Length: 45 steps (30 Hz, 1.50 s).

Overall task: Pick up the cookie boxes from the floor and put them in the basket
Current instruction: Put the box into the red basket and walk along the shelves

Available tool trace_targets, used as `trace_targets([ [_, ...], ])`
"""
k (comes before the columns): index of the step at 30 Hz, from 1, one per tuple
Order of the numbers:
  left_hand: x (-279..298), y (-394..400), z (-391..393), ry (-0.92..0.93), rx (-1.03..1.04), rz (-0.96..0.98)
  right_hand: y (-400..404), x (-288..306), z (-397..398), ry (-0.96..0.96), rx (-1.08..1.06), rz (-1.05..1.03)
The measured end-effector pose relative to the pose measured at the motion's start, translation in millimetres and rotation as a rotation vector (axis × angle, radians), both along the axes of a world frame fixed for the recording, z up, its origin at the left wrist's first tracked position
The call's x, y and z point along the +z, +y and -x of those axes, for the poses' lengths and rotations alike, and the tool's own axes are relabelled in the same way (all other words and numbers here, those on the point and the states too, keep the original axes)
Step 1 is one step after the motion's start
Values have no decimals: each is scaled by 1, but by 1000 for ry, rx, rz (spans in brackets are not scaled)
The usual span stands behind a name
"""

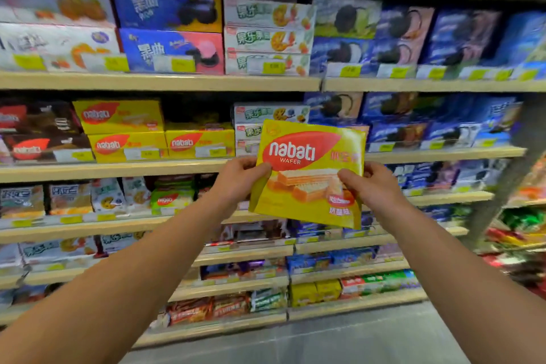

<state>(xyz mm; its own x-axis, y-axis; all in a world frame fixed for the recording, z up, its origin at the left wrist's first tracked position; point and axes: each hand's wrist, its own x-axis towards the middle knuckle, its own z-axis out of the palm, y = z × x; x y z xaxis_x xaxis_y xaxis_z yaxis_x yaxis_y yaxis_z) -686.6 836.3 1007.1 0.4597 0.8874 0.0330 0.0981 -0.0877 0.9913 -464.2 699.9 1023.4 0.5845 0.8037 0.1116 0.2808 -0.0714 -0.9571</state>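
A yellow Nabati wafer box (307, 156) with a red logo is held up in front of the shelves, its printed face toward me and slightly tilted. My left hand (239, 179) grips its left edge, thumb on the front. My right hand (372, 183) grips its right edge, thumb across the front too. No basket is in view, and no boxes lie on the visible floor.
Store shelves (159, 83) packed with cookie and wafer boxes fill the view from top to bottom. More yellow Nabati boxes (118, 118) stand on the middle shelf at left. A strip of grey floor (325, 340) shows at the bottom. A second shelf unit (520, 227) angles off at right.
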Motion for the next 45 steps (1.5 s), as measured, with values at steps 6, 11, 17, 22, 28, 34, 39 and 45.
trace_targets([
  [6, 18, -65, -83, -59, -51, 15, -71, 26, -76, -60, -68, -18],
  [11, 18, -105, -155, -53, -100, 7, -123, 24, -140, -59, -114, -37],
  [17, 3, -127, -256, 7, -190, 13, -168, -3, -224, -21, -239, -48],
  [22, -24, -132, -361, 21, -314, 57, -190, -26, -315, 12, -362, 5],
  [28, -44, -120, -491, 36, -437, 101, -199, -41, -418, 24, -488, 20],
  [34, -55, -127, -629, 125, -609, 113, -223, -60, -518, 109, -643, 2],
  [39, -79, -144, -727, 177, -628, 154, -242, -84, -604, 118, -687, 35],
  [45, -121, -187, -860, 262, -654, 187, -291, -133, -734, 124, -713, 100],
])
